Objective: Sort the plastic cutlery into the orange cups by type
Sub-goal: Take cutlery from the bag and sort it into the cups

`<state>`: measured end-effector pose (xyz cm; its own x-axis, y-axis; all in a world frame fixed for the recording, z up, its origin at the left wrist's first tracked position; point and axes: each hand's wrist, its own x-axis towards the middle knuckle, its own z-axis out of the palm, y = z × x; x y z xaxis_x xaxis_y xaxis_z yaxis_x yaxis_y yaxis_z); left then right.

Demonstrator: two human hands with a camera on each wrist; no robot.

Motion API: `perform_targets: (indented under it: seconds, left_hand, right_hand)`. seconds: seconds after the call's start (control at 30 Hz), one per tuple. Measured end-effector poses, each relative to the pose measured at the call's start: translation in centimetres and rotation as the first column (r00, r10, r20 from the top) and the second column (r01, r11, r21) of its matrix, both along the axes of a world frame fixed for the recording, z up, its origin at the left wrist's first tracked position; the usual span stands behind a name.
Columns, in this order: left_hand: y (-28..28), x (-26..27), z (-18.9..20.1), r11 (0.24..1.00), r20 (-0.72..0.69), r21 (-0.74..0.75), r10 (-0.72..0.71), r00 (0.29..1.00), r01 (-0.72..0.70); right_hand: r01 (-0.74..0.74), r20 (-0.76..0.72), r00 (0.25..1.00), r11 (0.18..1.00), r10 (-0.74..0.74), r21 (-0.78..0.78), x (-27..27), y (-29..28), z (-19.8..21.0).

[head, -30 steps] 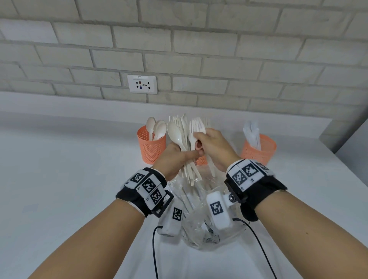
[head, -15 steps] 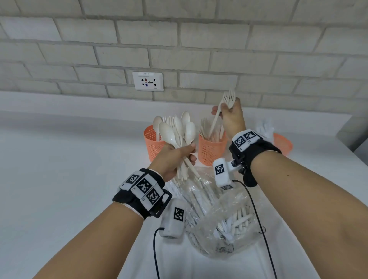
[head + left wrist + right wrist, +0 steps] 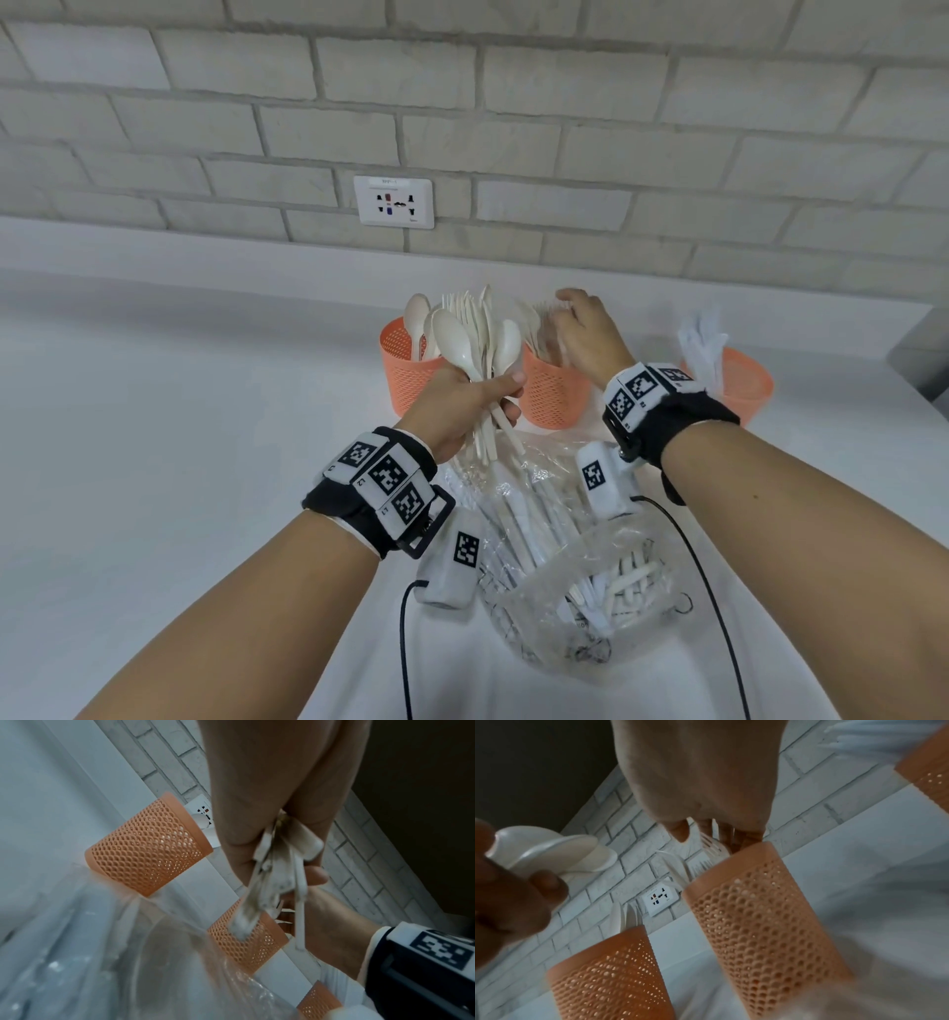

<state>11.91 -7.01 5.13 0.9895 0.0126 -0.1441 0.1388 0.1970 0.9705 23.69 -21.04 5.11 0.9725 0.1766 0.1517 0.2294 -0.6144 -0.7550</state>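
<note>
The left hand (image 3: 457, 406) has its fingers curled tight round a bunch of white plastic spoons and forks (image 3: 475, 339), held upright just in front of the cups. The right hand (image 3: 585, 336) is over the middle orange mesh cup (image 3: 552, 393), where white plastic forks (image 3: 536, 321) stand with their prongs up. In the right wrist view its fingers (image 3: 680, 830) reach down to the fork tops, but I cannot tell if they are pinching a fork or have let go. So the step in hand looks like putting a fork in the fork cup. The left orange mesh cup (image 3: 405, 370) has white spoons in it, and the right orange mesh cup (image 3: 744, 383) has other white pieces, too blurry to name. A clear plastic bag (image 3: 580, 580) with more white cutlery lies on the white table (image 3: 154, 462), close to the person. Next, the right hand should come back to the bunch, pull out one piece, see what kind it is, and drop it in the matching cup. It must pull gently so the other pieces do not slip out.
</note>
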Motion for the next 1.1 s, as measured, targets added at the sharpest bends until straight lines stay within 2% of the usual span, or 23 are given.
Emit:
perform_targets:
  seconds: [0.07, 0.17, 0.3, 0.4, 0.47, 0.53, 0.6, 0.67, 0.7, 0.77, 0.83, 0.93, 1.1]
  left_hand:
    - [0.0, 0.0, 0.0, 1.000, 0.000, 0.000, 0.008, 1.000, -0.008]
    - [-0.1, -0.1, -0.1, 1.000, 0.000, -0.008, 0.016, 1.000, -0.016]
    - [-0.1, -0.2, -0.1, 1.000, 0.005, -0.006, 0.014, 1.000, -0.014]
    - [0.0, -0.2, -0.3, 0.998, 0.013, 0.036, 0.045, 0.999, -0.045]
    - [0.1, -0.2, -0.4, 0.995, 0.007, 0.067, 0.070, 0.998, -0.070]
    - [0.1, -0.1, -0.4, 0.991, 0.002, 0.104, 0.090, 0.996, -0.090]
    - [-0.1, -0.1, -0.2, 0.979, 0.015, 0.161, 0.121, 0.993, -0.121]
    - [-0.4, 0.1, -0.3, 0.954, 0.043, 0.242, 0.172, 0.984, -0.178]
    - [-0.7, 0.2, -0.3, 0.935, 0.058, 0.283, 0.205, 0.977, -0.213]
    - [-1.3, 0.6, -0.4, 0.898, 0.111, 0.342, 0.255, 0.961, -0.277]
    - [-2.0, 0.7, -0.4, 0.860, 0.196, 0.416, 0.232, 0.953, -0.295]
    - [-2.5, 0.1, -0.2, 0.843, 0.228, 0.476, 0.157, 0.961, -0.251]
    - [-2.3, -0.9, 0.0, 0.926, 0.205, 0.327, 0.125, 0.971, -0.188]
  right_hand:
    - [-0.034, 0.054, 0.998, 0.999, 0.034, 0.010, -0.5, 0.3, 0.2]
    - [-0.045, 0.159, 0.985, 0.993, 0.062, -0.109, -0.7, 0.8, 0.0]
    - [0.010, 0.271, 0.962, 0.987, 0.035, -0.163, -0.6, 1.4, 0.1]
    - [0.087, 0.223, 0.974, 0.982, -0.048, -0.169, -0.6, 1.2, 0.7]
    - [0.120, 0.158, 0.984, 0.967, -0.085, -0.226, -0.7, 1.0, 1.2]
    - [0.125, 0.180, 0.981, 0.953, -0.077, -0.274, -1.1, 1.0, 2.0]
    - [0.055, 0.251, 0.968, 0.987, -0.016, -0.149, -2.4, 1.4, 3.1]
    - [-0.133, 0.205, 0.970, 0.991, 0.127, 0.012, -4.8, 2.1, 4.5]
    - [-0.215, 0.145, 0.967, 0.977, 0.211, 0.013, -6.0, 2.5, 5.0]
    - [-0.307, 0.033, 0.950, 0.948, 0.310, -0.080, -7.8, 3.1, 5.5]
    - [-0.292, -0.013, 0.956, 0.955, 0.292, -0.057, -8.1, 3.4, 5.4]
    - [-0.197, -0.090, 0.972, 0.965, 0.215, 0.175, -7.3, 2.9, 4.7]
    - [-0.208, -0.116, 0.958, 0.910, 0.264, 0.359, -7.4, 1.6, 3.7]
